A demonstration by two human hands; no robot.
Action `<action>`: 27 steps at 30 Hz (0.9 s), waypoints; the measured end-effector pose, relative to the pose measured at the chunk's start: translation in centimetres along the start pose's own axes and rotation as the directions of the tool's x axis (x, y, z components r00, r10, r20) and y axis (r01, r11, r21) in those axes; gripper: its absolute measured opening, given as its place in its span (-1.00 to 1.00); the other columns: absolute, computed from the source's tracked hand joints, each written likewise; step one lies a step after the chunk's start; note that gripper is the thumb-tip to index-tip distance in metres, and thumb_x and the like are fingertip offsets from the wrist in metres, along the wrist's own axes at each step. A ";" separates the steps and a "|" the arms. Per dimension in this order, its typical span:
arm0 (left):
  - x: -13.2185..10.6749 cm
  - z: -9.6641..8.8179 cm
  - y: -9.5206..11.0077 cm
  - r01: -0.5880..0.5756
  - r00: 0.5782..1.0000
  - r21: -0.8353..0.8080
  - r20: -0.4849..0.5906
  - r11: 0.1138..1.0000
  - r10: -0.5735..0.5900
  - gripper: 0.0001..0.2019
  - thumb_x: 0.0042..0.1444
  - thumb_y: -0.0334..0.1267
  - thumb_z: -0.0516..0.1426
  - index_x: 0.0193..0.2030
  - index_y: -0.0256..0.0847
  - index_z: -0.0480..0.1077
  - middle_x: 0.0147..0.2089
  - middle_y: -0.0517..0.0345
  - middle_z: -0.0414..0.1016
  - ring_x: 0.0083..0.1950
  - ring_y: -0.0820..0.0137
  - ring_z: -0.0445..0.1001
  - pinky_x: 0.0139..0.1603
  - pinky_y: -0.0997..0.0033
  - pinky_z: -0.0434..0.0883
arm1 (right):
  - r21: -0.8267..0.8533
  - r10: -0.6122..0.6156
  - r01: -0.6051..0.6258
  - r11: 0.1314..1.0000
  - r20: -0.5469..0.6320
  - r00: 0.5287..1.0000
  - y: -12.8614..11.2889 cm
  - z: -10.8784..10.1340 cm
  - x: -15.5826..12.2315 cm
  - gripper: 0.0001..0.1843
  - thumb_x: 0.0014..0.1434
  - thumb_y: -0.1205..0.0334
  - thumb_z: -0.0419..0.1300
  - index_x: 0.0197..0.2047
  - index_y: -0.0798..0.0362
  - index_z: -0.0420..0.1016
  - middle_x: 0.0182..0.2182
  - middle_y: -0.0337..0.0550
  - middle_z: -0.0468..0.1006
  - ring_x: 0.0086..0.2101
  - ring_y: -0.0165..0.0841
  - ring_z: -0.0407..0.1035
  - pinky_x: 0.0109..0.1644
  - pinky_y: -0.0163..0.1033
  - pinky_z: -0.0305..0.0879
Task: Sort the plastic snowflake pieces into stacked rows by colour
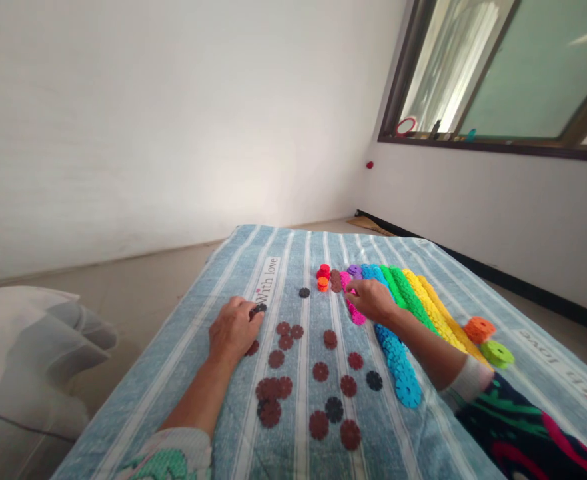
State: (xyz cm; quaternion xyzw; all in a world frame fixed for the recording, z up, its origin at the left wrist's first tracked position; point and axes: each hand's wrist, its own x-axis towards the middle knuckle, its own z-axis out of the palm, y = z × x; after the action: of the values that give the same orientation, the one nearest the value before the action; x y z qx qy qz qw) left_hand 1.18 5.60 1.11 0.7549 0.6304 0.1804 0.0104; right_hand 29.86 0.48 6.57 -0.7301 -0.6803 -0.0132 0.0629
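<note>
My left hand (233,330) lies on the blue striped blanket (283,253), fingers curled over a dark disc (258,308) at its fingertips. My right hand (372,300) is pinched on a pink disc in the pink row (352,300). Beside it run rows of blue discs (398,360), green discs (403,293) and yellow discs (433,313). Several loose dark red discs (318,373) and a few black discs (334,408) lie scattered between my arms.
A small stack of orange discs (479,329) and one of green discs (497,353) sit right of the rows. A red and orange cluster (323,277) lies at the rows' far end. A white pillow (28,360) is at left; a window (513,67) is at upper right.
</note>
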 end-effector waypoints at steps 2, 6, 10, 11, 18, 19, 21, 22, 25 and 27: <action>0.0 0.0 0.1 -0.004 1.000 -0.001 0.000 1.000 0.004 -0.68 0.17 -0.11 -0.02 -0.17 -0.15 0.51 0.00 0.06 0.45 0.00 0.26 0.44 -0.09 0.33 0.38 | 0.018 -0.017 0.016 1.000 0.019 1.000 0.1 0.4 -2.9 -0.74 0.25 0.19 0.06 -0.15 0.00 0.57 -0.30 -0.10 0.63 -0.22 -0.26 0.49 -0.24 -0.29 0.19; 0.1 0.1 0.1 0.006 1.000 0.002 0.004 1.000 -0.006 -0.67 0.16 -0.10 -0.01 -0.13 -0.15 0.51 0.02 0.05 0.45 0.01 0.24 0.44 -0.08 0.31 0.39 | 0.152 -0.037 0.025 0.988 0.076 0.996 -0.1 1.4 -9.0 -0.76 0.26 0.17 0.08 -0.19 0.00 0.57 -0.36 -0.14 0.63 -0.30 -0.31 0.51 -0.27 -0.31 0.17; 0.2 0.1 0.1 0.000 1.000 -0.001 -0.004 1.000 0.000 -0.66 0.15 -0.10 -0.01 -0.13 -0.15 0.52 0.02 0.04 0.45 0.00 0.23 0.44 -0.08 0.29 0.40 | 0.202 -0.066 0.033 0.979 0.159 0.985 -1.1 2.1 -13.9 -0.78 0.25 0.18 0.07 -0.29 -0.01 0.53 -0.39 -0.18 0.63 -0.31 -0.31 0.52 -0.32 -0.32 0.13; 0.2 0.1 0.0 -0.002 1.000 0.000 -0.006 1.000 0.002 -0.66 0.14 -0.10 -0.01 -0.14 -0.15 0.52 0.01 0.04 0.45 0.00 0.23 0.44 -0.09 0.29 0.40 | 0.195 -0.068 0.034 0.980 0.174 0.982 -1.4 2.2 -14.7 -0.79 0.25 0.18 0.07 -0.29 0.00 0.52 -0.39 -0.18 0.62 -0.31 -0.31 0.52 -0.32 -0.32 0.12; 0.3 0.4 0.0 -0.009 1.000 0.009 -0.015 1.000 0.009 -0.66 0.14 -0.09 -0.01 -0.14 -0.14 0.52 -0.01 0.05 0.47 -0.01 0.23 0.44 -0.09 0.29 0.40 | 0.237 -0.048 -0.002 0.972 0.204 0.978 -2.8 2.2 -16.6 -0.80 0.24 0.15 0.08 -0.22 -0.04 0.52 -0.39 -0.21 0.62 -0.28 -0.29 0.51 -0.30 -0.32 0.11; 0.3 0.4 0.0 -0.007 1.000 0.010 -0.014 1.000 0.008 -0.66 0.14 -0.09 -0.01 -0.14 -0.14 0.52 0.00 0.04 0.47 0.00 0.23 0.44 -0.08 0.29 0.40 | 0.249 -0.044 -0.010 0.968 0.212 0.976 -2.9 2.0 -16.7 -0.80 0.24 0.14 0.08 -0.23 -0.04 0.53 -0.41 -0.21 0.61 -0.30 -0.30 0.51 -0.32 -0.32 0.10; 0.3 0.4 0.0 -0.004 1.000 0.010 -0.014 1.000 0.004 -0.66 0.14 -0.09 0.00 -0.15 -0.15 0.52 0.01 0.04 0.46 -0.01 0.23 0.44 -0.08 0.29 0.39 | 0.273 -0.036 -0.031 0.961 0.236 0.971 -3.2 1.7 -16.7 -0.80 0.23 0.12 0.10 -0.27 -0.05 0.54 -0.45 -0.23 0.59 -0.36 -0.33 0.48 -0.35 -0.33 0.08; 0.3 0.4 0.1 -0.003 1.000 0.009 -0.014 1.000 0.004 -0.67 0.13 -0.09 0.00 -0.15 -0.15 0.52 0.01 0.04 0.46 0.00 0.23 0.44 -0.08 0.29 0.39 | 0.286 -0.036 -0.037 0.958 0.247 0.968 -3.3 1.6 -16.8 -0.79 0.22 0.11 0.11 -0.29 -0.05 0.54 -0.48 -0.24 0.58 -0.39 -0.35 0.47 -0.36 -0.33 0.07; 0.2 0.3 0.1 -0.004 1.000 0.008 -0.014 1.000 0.004 -0.67 0.13 -0.10 0.00 -0.15 -0.15 0.52 0.01 0.04 0.46 0.00 0.23 0.44 -0.07 0.29 0.39 | 0.292 -0.049 -0.023 0.956 0.239 0.970 -3.6 1.7 -16.9 -0.81 0.19 0.09 0.14 -0.33 -0.05 0.53 -0.47 -0.24 0.58 -0.40 -0.36 0.46 -0.36 -0.33 0.06; 0.2 0.2 0.2 -0.001 1.000 0.009 -0.009 1.000 0.001 -0.67 0.13 -0.10 0.00 -0.16 -0.15 0.52 0.00 0.04 0.46 0.00 0.23 0.44 -0.06 0.29 0.39 | 0.264 -0.060 -0.001 0.965 0.223 0.973 -3.9 2.0 -17.0 -0.83 0.18 0.09 0.16 -0.32 -0.04 0.52 -0.44 -0.22 0.60 -0.37 -0.34 0.47 -0.35 -0.33 0.06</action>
State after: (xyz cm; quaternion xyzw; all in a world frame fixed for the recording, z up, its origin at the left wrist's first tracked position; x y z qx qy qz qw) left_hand 1.42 5.82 1.04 0.7544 0.6310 0.1810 0.0039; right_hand 24.59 -15.87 3.11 -0.7016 -0.6898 0.1601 0.0799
